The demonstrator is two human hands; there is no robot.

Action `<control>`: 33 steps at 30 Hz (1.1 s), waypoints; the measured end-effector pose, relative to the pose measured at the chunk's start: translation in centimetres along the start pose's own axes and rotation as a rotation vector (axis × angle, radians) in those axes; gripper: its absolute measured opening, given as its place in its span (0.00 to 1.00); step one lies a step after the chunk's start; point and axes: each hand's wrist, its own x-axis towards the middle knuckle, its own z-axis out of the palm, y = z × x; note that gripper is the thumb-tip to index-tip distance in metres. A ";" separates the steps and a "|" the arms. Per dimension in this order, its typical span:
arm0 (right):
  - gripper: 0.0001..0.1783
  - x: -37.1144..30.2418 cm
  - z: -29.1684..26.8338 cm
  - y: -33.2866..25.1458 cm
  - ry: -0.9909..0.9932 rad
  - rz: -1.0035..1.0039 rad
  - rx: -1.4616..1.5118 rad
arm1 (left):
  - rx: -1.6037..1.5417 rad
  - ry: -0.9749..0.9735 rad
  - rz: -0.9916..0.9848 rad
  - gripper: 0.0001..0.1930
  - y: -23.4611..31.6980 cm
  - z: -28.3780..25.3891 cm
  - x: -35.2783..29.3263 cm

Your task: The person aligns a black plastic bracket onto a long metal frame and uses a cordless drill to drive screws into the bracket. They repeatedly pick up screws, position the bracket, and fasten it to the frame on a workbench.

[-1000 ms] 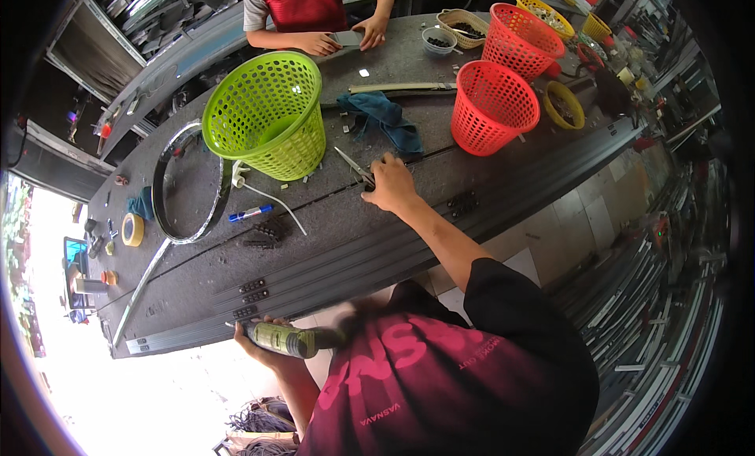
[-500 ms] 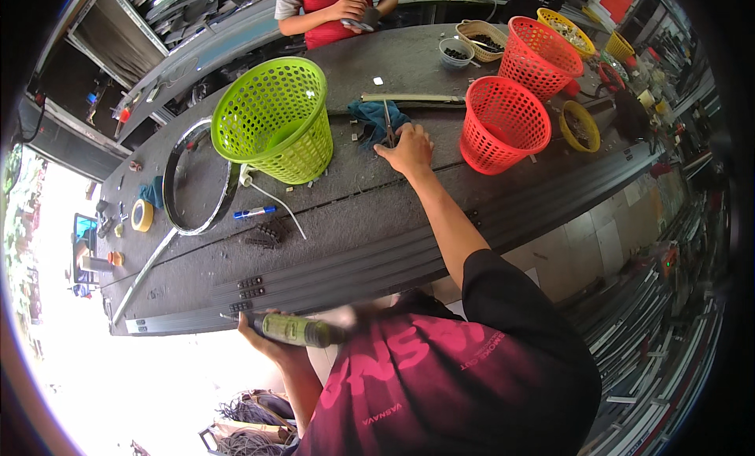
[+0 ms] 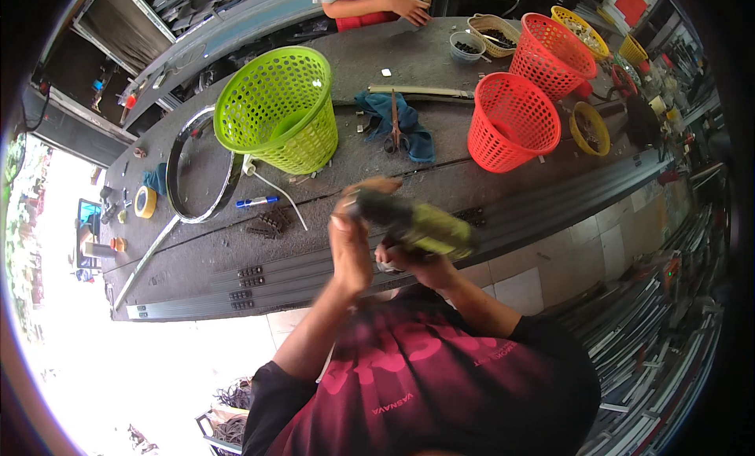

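A green-and-black power drill (image 3: 440, 232), smeared by motion, is up in front of my chest over the table's near edge. Around its dark front end is my left hand (image 3: 352, 248), thumb and fingers curled in. My right hand (image 3: 425, 269) is closed beneath the drill body, where the grip is mostly hidden. Something small and shiny shows by its fingertips, too blurred to name. Beyond my hands, scissors (image 3: 395, 130) lie on a crumpled blue cloth (image 3: 421, 137). Black profile strips (image 3: 338, 279) run along the table's near edge.
A green basket (image 3: 275, 110) stands left, near a coiled strip (image 3: 177, 177), tape roll (image 3: 145, 202) and blue marker (image 3: 257, 201). Red baskets (image 3: 515, 124) and yellow containers (image 3: 590, 130) stand right. A person's hands (image 3: 409, 5) are across the table.
My left hand has brought the drill up and right from the lower left. My right hand has left the scissors and cloth and come back to the drill. The person opposite has shifted right.
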 end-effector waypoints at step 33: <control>0.16 -15.5 -7.5 -4.0 0.427 -0.281 -0.146 | 1.086 0.545 -0.113 0.12 -21.2 -0.3 19.1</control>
